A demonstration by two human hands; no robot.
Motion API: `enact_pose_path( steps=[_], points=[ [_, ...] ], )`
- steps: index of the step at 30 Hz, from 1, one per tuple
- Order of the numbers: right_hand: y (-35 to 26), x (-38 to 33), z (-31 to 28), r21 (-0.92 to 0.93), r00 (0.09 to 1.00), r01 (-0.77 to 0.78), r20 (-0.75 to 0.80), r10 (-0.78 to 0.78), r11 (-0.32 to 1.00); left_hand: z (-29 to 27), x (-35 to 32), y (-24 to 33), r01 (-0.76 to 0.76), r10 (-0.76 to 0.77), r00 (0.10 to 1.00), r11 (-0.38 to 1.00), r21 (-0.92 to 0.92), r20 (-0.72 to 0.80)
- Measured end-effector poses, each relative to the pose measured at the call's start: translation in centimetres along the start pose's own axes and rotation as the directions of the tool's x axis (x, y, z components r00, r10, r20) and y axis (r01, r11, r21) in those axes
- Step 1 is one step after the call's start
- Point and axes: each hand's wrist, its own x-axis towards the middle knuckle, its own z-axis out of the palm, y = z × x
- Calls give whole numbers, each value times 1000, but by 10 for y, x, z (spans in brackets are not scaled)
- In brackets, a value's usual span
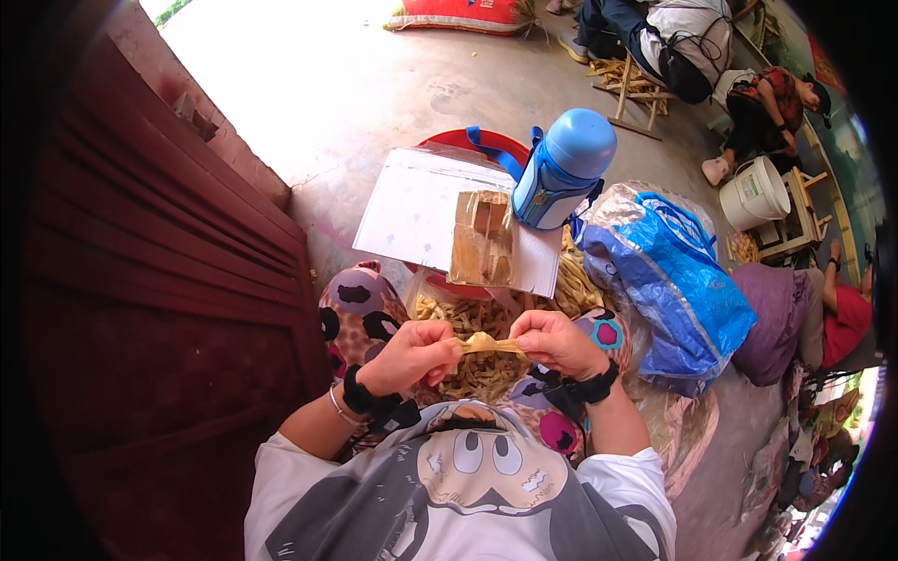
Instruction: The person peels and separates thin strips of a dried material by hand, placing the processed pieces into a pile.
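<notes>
Between my hands, a pale yellow, flat fibrous strip [485, 344] is stretched sideways, with a knot-like bulge at its middle. My left hand [418, 357] is closed on its left end, thumb against bent fingers. The other end is pinched in my right hand [561, 346]. Beneath the strip, many short yellow-tan pieces [468, 381] are heaped between my knees, partly hidden by my hands. Longer loose strips [578, 279] of similar colour lie just beyond my right hand. Past my hands, a brown block wrapped in clear film [482, 245] rests on white sheets [412, 208].
A blue flask [565, 168] with a strap stands by the sheets, over a red round rim [475, 138]. To the right sits a blue bag [659, 285]. A dark red door [178, 280] closes off the left. Several people and a white bucket [754, 194] are farther right.
</notes>
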Motion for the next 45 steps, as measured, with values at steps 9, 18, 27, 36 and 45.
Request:
enact_pose_path(
  steps=[9,18,27,36,45],
  points=[
    [-6,-5,-2,-52,999,33,41,-31,998,-20,11,8,-146,152,988,946,289,3],
    [-10,8,15,-190,997,6,82,9,982,-7,20,-7,173,-139,972,968,-180,188],
    [-28,27,-17,-635,978,124,-53,-203,763,-20,35,29,-228,412,911,543,808,-19],
    [-30,75,-26,-838,755,-6,-361,-547,545,-34,91,32,-137,607,795,163,977,10],
    [-27,29,8,-441,862,38,-440,-253,897,-4,32,37,-199,655,746,52,979,117]
  ],
)
